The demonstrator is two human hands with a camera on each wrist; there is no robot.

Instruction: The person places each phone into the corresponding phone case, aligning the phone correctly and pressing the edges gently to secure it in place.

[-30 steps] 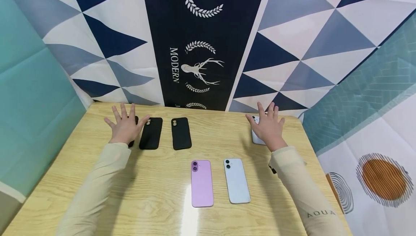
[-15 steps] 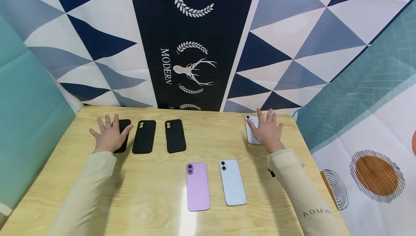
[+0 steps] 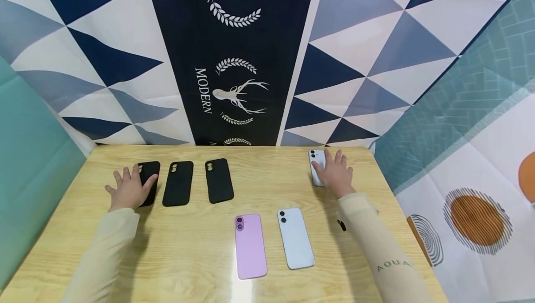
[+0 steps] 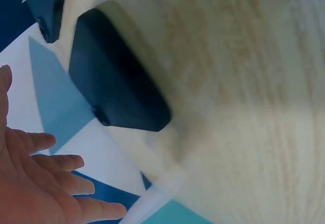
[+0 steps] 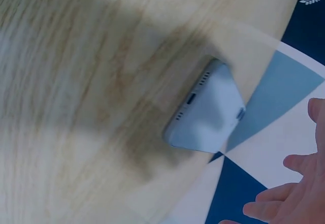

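Observation:
My left hand [image 3: 127,192] is spread above the table beside the leftmost black phone case [image 3: 151,173], covering part of it. In the left wrist view its straight fingers stand apart from the black case [image 4: 114,76], holding nothing. My right hand [image 3: 336,174] is spread over the right side of a small pale phone [image 3: 316,164] at the back right. The right wrist view shows a gap between that pale phone [image 5: 208,109] and the fingers. Two more black cases, one in the middle [image 3: 178,183] and one on the right [image 3: 219,180], lie in the same row.
Nearer the front, a pink phone [image 3: 250,246] and a pale blue phone [image 3: 295,238] lie back side up on the wooden table [image 3: 188,252]. A patterned cloth wall [image 3: 238,43] stands along the back edge. A small dark piece [image 3: 342,225] shows beside the right sleeve.
The head view has shifted, so the scene sits lower and further left. My left hand has moved leftward off the cases, uncovering more of them. More of the small pale phone shows beside my right hand.

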